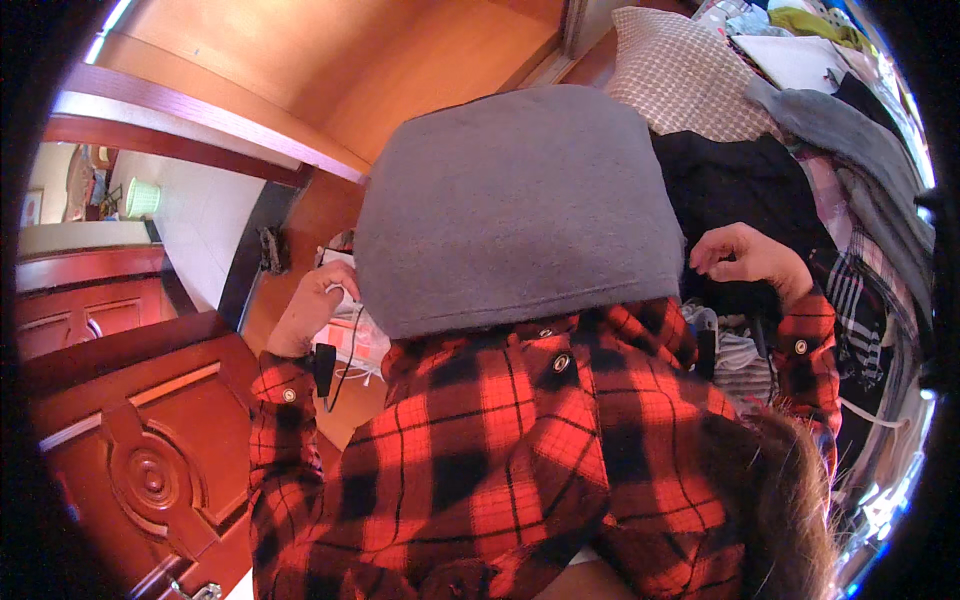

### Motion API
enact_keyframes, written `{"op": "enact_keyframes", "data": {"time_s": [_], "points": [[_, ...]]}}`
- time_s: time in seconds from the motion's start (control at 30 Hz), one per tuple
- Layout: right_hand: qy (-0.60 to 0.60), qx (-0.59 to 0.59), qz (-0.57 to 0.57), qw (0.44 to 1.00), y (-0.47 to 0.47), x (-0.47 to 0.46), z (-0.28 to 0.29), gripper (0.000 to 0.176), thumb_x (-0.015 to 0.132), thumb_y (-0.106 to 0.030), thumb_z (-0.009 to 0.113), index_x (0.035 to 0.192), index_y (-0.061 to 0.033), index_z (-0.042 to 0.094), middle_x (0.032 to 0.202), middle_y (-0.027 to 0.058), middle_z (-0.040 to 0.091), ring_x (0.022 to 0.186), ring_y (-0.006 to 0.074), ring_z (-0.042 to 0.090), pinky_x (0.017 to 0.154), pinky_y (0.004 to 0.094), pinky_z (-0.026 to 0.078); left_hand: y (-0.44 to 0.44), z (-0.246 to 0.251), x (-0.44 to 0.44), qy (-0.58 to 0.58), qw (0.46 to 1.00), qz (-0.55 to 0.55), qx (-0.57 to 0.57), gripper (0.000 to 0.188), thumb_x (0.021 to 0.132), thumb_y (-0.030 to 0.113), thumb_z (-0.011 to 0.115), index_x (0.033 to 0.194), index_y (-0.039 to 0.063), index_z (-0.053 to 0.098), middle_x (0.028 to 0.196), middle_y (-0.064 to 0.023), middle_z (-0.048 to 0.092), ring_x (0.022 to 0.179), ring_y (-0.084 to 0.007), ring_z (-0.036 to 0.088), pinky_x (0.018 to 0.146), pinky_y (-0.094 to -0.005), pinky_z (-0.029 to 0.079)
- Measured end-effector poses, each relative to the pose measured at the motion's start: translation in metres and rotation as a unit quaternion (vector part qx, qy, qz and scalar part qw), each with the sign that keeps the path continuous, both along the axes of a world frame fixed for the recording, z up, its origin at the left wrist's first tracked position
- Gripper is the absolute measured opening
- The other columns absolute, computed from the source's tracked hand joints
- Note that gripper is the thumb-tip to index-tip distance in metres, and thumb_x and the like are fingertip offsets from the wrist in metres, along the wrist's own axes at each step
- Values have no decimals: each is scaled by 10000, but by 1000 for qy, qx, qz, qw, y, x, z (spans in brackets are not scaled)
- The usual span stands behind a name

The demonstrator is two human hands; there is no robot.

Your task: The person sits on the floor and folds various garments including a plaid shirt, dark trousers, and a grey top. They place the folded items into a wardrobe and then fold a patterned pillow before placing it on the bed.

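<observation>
A grey cloth garment (517, 210) lies spread out in front of my chest, its hemmed edge towards me. At its left edge is my left hand (322, 300), fingers curled against the fabric; the fingertips seem to grip the edge. My right hand (739, 255) is by the opposite edge, thumb and fingers bent towards each other, and whether cloth is pinched between them is hard to tell. Black cloth (739, 180) lies beyond and under my right hand. A thin black cord (341, 375) hangs near my left wrist.
Piled clothes (870, 150) and a patterned cushion (682, 71) fill the right side. An orange-brown wooden panel (420, 67) stands ahead. A carved red wooden door (154, 465) is at lower left, a green basket (142, 196) farther off. Striped cloth (742, 367) lies below my right hand.
</observation>
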State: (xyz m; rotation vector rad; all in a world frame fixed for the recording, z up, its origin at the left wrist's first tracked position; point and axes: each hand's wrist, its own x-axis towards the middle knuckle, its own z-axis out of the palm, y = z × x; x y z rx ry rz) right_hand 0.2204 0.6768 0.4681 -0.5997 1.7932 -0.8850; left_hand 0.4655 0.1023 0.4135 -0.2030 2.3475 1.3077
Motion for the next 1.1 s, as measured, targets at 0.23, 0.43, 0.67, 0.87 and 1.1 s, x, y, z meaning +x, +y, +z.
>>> {"op": "enact_keyframes", "data": {"time_s": [0.23, 0.43, 0.67, 0.87, 1.1], "points": [[146, -61, -223, 962, -13, -16, -42, 565, 892, -199, 600, 1419, -89, 430, 1234, 90, 542, 1135, 168, 501, 959, 304, 416, 72, -20, -21, -52, 878, 289, 379, 567, 952, 429, 564, 1356, 37, 489, 1339, -74, 524, 1186, -200, 523, 994, -360, 427], [-3, -72, -252, 965, -53, 10, -88, 893, 853, -416, 608, 1546, -93, 147, 1485, 189, 364, 1306, 287, 413, 1062, 389, 350, 88, -9, -40, -64, 902, 300, 305, 564, 953, 439, 561, 1328, 20, 517, 1259, -100, 601, 1121, -221, 578, 968, -380, 454], [-175, -83, -349, 917, -56, 12, -80, 1029, 806, -491, 672, 1566, -185, 49, 1521, 173, 311, 1332, 300, 375, 1048, 441, 357, 76, -21, -41, -53, 876, 286, 385, 512, 927, 362, 608, 1319, 45, 516, 1254, -120, 600, 1127, -258, 582, 977, -408, 460], [-129, -127, -372, 910, -74, 16, -80, 1016, 764, -351, 700, 1562, -210, 87, 1496, 188, 329, 1259, 332, 431, 994, 468, 408, 71, -47, -54, -89, 883, 312, 338, 530, 895, 304, 651, 1326, 32, 505, 1253, -122, 598, 1098, -270, 603, 939, -409, 492], [-215, -177, -387, 879, -72, 12, -83, 1048, 761, -268, 747, 1561, -249, 70, 1446, 186, 392, 1158, 328, 518, 944, 446, 454, 70, -47, -54, -17, 894, 252, 370, 644, 838, 194, 620, 1418, 28, 393, 1329, -145, 526, 1163, -305, 560, 980, -414, 470]]}}
